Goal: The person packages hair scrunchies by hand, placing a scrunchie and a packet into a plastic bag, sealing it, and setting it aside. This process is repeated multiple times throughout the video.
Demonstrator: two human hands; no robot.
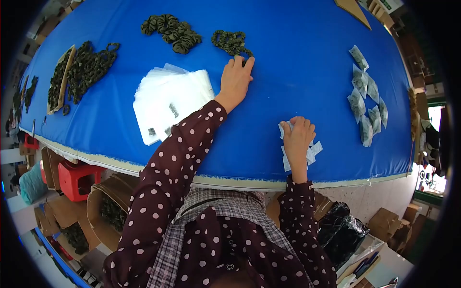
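Note:
My left hand (235,82) reaches across the blue table to a small pile of dark green scrunchies (229,42). Its fingertips close on the scrunchie at the pile's near end. Nearer to me, my right hand (298,139) is over small white cards (311,152), fingers bent and thumb against a card; the fingers partly hide what they grip. A fanned stack of clear plastic bags (161,98) with dark printing lies left of my left forearm. Beyond it sits a second group of larger dark green scrunchies (172,32).
Several filled, bagged packets (361,91) lie on the right of the blue table (293,53). More scrunchies (91,69) are heaped at the left beside a cardboard tray (65,84). Below the table edge are a red stool (77,180), cartons (108,204) and a black plastic bag (341,233).

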